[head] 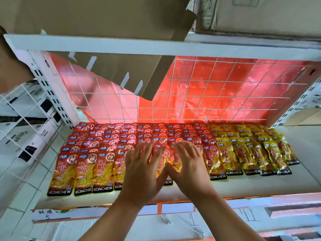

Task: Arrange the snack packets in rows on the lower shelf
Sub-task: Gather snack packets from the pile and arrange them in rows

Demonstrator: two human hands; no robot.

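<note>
**Both hands spread over the red packets, mid-shelf**

At your far left, white boxes are stacked behind a wire side panel. Above, a cardboard flap hangs down past the upper shelf rail. On the lower shelf the red packets lie in overlapping rows running from the front edge back to the wire grid, filling the left and middle of the shelf.

Your left hand is over the middle of those red rows, grip released, fingers straight and fanned out. Your right hand sits just beside it in the same way, grip released, and the two thumbs meet between them. The fingertips are blurred, so you cannot tell whether they press on the packets or hover just above.

To the right, the yellow packets lie in their own overlapping rows, directly beside the red ones.
</note>
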